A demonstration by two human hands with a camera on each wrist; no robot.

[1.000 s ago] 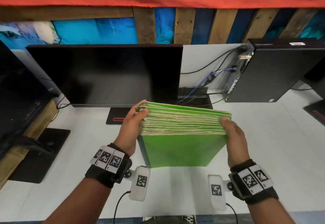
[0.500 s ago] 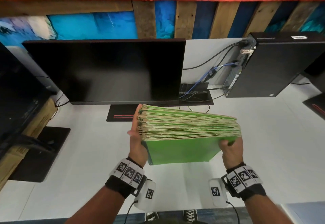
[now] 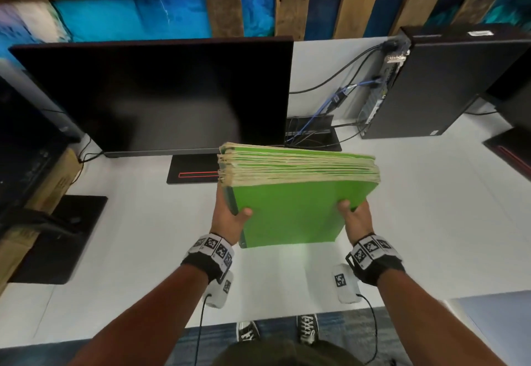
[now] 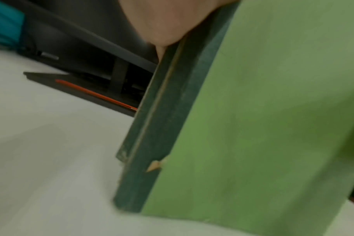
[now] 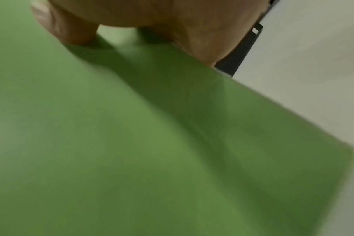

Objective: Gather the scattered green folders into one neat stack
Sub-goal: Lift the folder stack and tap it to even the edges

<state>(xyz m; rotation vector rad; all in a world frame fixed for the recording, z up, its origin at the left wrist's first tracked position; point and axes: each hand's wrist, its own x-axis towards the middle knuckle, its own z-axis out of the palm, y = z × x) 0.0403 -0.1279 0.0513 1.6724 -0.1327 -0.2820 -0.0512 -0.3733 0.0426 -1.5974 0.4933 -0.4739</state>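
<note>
A thick stack of green folders (image 3: 290, 207) stands tilted on edge over the white desk (image 3: 129, 236), cream page edges facing up. My left hand (image 3: 230, 216) grips its left spine side, thumb laid on the front cover. My right hand (image 3: 353, 219) grips the right side, thumb on the cover and fingers hidden behind. In the left wrist view the dark green spine (image 4: 162, 127) and the cover of the stack of green folders (image 4: 263, 111) fill the frame under my left hand (image 4: 168, 20). In the right wrist view the stack of green folders (image 5: 131, 143) shows as a blurred cover beneath my right hand (image 5: 131, 16).
A black monitor (image 3: 155, 92) stands just behind the stack, its base (image 3: 192, 174) at the stack's left. A black computer tower (image 3: 448, 84) with cables (image 3: 339, 98) sits back right. Another monitor stand (image 3: 57, 236) and a cardboard box (image 3: 54, 181) are at the left.
Both hands have slid from the stack's upper corners down to its sides. The stack has tipped back, showing more of the front cover, and the view has shifted closer.
</note>
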